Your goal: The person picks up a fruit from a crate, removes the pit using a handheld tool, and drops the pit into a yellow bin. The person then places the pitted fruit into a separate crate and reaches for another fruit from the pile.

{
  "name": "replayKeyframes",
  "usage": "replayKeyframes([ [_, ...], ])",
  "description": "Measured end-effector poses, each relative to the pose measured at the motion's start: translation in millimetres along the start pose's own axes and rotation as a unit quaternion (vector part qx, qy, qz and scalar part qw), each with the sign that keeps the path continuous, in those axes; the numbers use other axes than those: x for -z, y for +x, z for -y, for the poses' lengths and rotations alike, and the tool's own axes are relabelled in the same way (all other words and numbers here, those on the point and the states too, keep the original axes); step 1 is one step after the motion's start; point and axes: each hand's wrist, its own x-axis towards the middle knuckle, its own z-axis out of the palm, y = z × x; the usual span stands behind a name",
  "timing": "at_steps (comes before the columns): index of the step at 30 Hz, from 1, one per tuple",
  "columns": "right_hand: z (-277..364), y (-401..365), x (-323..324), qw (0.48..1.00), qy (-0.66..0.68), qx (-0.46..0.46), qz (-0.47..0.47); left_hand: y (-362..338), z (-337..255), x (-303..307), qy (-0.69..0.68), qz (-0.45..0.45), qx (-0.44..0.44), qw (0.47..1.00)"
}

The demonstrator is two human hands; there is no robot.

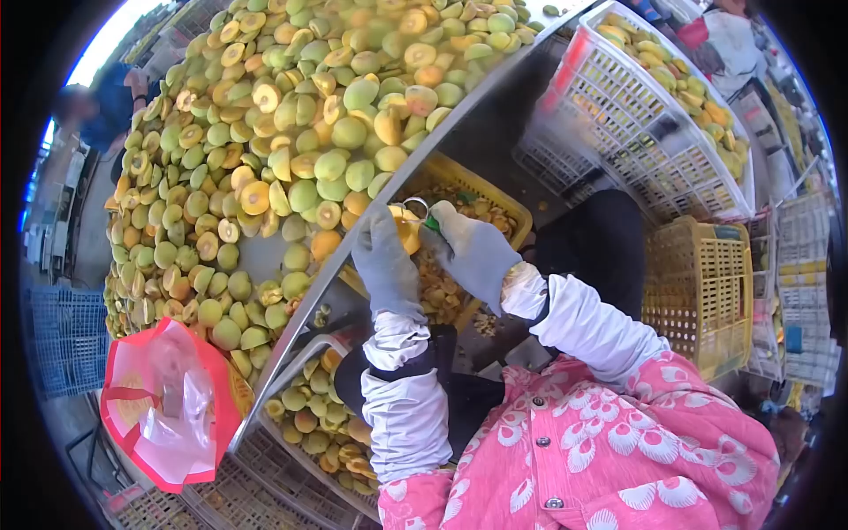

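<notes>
Both my hands are in grey gloves, close together over the metal table edge. My left hand is closed around a yellow-orange peach half. In my right hand is a small coring tool with a green handle; its curved metal loop meets the top of the fruit. Below them sits a yellow crate with scraps and cut pieces in it. Many green and yellow peaches, most of them halved with stones showing in some, are heaped on the table to the left.
A white crate filled with halves stands at the upper right, with a yellow crate nearer me. Another crate of fruit is beside my left arm. A red-edged plastic bag hangs at the table corner. A person stands far left.
</notes>
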Motion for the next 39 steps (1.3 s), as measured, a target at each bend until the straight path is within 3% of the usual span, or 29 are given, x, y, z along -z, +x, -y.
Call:
replayKeyframes([
  [3,-10,1,-13,0.997,-0.071,0.019,-0.026,-7,-3,-1,0.114,-0.01,-0.038,0.993],
  [5,-28,3,-16,0.998,-0.011,-0.06,0.016,-27,-14,-17,0.246,-0.03,-0.073,0.966],
  [7,-175,13,-57,0.995,-0.047,0.029,0.082,-31,4,-20,0.381,-0.076,-0.294,0.873],
  [8,-198,-5,-61,0.913,0.249,-0.307,0.102,-38,2,-18,0.381,-0.075,-0.296,0.873],
  [9,-206,-16,-56,0.982,-0.023,-0.168,0.078,-33,-4,-20,0.375,-0.084,-0.305,0.871],
  [10,-203,-26,-48,0.979,-0.104,-0.154,0.086,-24,-9,-21,0.345,-0.116,-0.278,0.889],
  [12,-203,-41,-39,0.978,-0.074,-0.167,0.101,-25,-11,-4,0.316,-0.163,-0.222,0.908],
  [16,-166,-48,-25,0.964,0.06,-0.224,0.131,-23,-52,32,0.073,-0.214,-0.292,0.93],
  [17,-164,-48,-26,0.965,0.064,-0.217,0.132,-30,-60,58,0.033,-0.219,-0.249,0.943],
  [18,-165,-49,-26,0.96,0.099,-0.224,0.138,-52,-80,74,-0.154,-0.216,-0.212,0.941],
  [20,-165,-56,-25,0.952,0.133,-0.233,0.15,-87,-84,134,-0.064,-0.264,-0.227,0.935],
  [22,-156,-66,-28,0.916,0.2,-0.296,0.184,-133,-70,190,0.048,-0.366,-0.157,0.916],
  [23,-164,-73,-34,0.914,0.202,-0.299,0.187,-156,-47,228,0.204,-0.37,-0.162,0.892],
  [24,-176,-78,-47,0.902,0.249,-0.296,0.192,-181,-9,279,0.364,-0.372,-0.095,0.849],
  [25,-183,-80,-53,0.89,0.295,-0.289,0.193,-218,0,282,0.45,-0.335,0.058,0.826],
  [26,-179,-83,-53,0.89,0.302,-0.289,0.184,-246,27,305,0.557,-0.245,0.195,0.769],
  [27,-169,-87,-51,0.879,0.3,-0.314,0.197,-286,97,359,0.682,-0.125,0.151,0.705],
  [28,-161,-90,-49,0.868,0.301,-0.338,0.204,-314,139,384,0.711,-0.06,0.125,0.689],
  [29,-158,-92,-47,0.872,0.311,-0.334,0.18,-322,109,331,0.624,-0.198,0.182,0.734],
  [31,-151,-89,-47,0.854,0.385,-0.301,0.178,-324,116,322,0.572,-0.313,0.064,0.755],
  [34,-135,-76,-33,0.858,0.365,-0.307,0.193,-256,61,292,0.544,-0.336,-0.04,0.768],
  [36,-142,-68,-37,0.894,0.3,-0.259,0.209,-194,11,258,0.533,-0.287,-0.2,0.771],
  [37,-151,-69,-42,0.894,0.305,-0.259,0.201,-165,-12,243,0.554,-0.253,-0.234,0.757],
  [38,-151,-69,-42,0.904,0.326,-0.207,0.182,-134,-36,225,0.528,-0.207,-0.244,0.787],
  [39,-149,-68,-42,0.912,0.345,-0.155,0.161,-106,-53,210,0.566,-0.189,-0.263,0.758],
])
